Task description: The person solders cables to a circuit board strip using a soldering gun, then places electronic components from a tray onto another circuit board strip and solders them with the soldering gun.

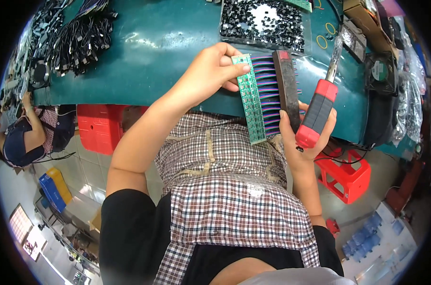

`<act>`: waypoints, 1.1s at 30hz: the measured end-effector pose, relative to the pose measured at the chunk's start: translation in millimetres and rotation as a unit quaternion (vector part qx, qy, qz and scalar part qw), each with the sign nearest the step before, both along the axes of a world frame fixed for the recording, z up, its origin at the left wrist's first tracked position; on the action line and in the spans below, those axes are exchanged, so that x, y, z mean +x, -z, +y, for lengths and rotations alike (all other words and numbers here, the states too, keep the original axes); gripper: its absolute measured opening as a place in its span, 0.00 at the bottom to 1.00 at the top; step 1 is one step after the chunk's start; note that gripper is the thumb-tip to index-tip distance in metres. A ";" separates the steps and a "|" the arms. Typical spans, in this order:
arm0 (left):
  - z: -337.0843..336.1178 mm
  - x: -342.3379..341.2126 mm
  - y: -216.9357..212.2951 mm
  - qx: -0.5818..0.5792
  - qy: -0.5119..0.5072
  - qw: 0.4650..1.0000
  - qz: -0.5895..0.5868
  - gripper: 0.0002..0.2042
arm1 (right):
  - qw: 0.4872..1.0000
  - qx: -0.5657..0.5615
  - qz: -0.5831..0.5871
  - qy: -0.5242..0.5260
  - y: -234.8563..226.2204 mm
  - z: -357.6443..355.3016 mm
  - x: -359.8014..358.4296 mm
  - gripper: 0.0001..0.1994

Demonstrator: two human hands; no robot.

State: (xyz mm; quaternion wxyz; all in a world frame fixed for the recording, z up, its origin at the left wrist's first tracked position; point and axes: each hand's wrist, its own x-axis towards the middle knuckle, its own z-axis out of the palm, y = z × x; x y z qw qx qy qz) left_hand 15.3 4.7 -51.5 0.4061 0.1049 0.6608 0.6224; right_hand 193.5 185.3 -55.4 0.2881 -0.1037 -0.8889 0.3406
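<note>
My left hand (pixel 225 71) grips the top of a long green circuit board panel (pixel 251 102), thumb on its face and fingers behind. Rows of coloured wires (pixel 267 90) run from the panel's right side into a dark bar (pixel 286 78) with a red patch at its top; short wire ends stick out beyond the bar. My right hand (pixel 305 154) is closed around the red and black handle of a soldering iron (pixel 318 111), whose metal shaft points up and away. The right thumb lies by the bar's lower end; whether that hand also grips the bar cannot be told.
A tray of small black and silver parts (pixel 263 28) sits at the back of the green table (pixel 153 61). Bundled black cables (pixel 84 38) lie far left. A black fan (pixel 382 71) stands at right. Red stools (pixel 99 128) are below; another person (pixel 27 133) sits left.
</note>
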 end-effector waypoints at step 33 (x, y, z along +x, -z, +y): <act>7.8 14.7 -3.7 -0.070 -0.011 0.988 0.139 0.09 | 0.995 0.085 -0.045 -0.032 -10.9 -12.8 -4.1 0.32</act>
